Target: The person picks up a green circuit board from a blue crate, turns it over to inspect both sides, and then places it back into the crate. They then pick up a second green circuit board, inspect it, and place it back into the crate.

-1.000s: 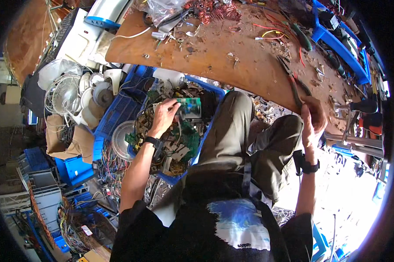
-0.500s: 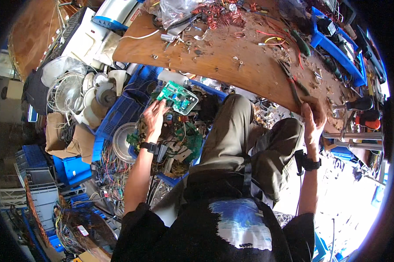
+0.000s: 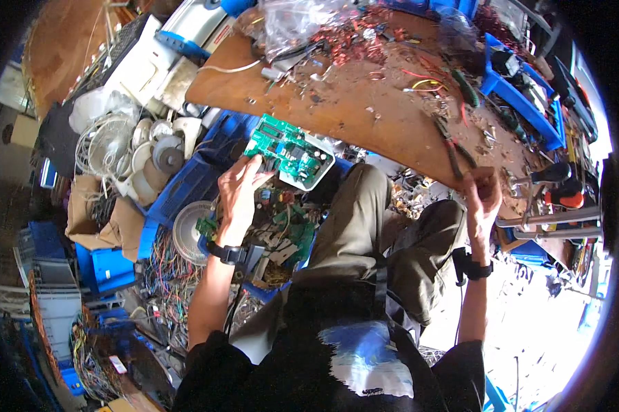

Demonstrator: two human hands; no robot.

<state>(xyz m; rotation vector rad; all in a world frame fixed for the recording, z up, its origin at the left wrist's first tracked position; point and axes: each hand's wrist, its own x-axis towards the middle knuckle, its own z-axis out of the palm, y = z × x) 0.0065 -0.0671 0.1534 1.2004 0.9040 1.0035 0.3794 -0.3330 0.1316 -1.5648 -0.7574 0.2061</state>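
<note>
My left hand [image 3: 238, 189] is closed on the lower left edge of a green circuit board [image 3: 276, 141], held up over a blue crate. The board carries small parts and sits partly in a pale plastic housing [image 3: 328, 167], whose rim shows along its right and lower sides. At the bench's near edge, my right hand [image 3: 485, 196] has curled fingers and thumb at the handle ends of pliers [image 3: 453, 147]. The pliers lie on the wood with red and dark handles spread and jaws pointing away. The exact contact of the fingertips is partly hidden.
Copper wire scraps [image 3: 354, 48] and small metal bits litter the wooden bench [image 3: 254, 93]. A blue tray [image 3: 525, 113] and a screwdriver [image 3: 553, 172] stand at right. Below the board, the blue crate [image 3: 186, 182] holds more boards. Fan parts [image 3: 110, 147] are piled at left, near a cardboard box [image 3: 127, 223].
The circuit board and housing have come up and right in my left hand and appear larger. My right hand has come closer to the pliers' handles. The whole view has shifted slightly.
</note>
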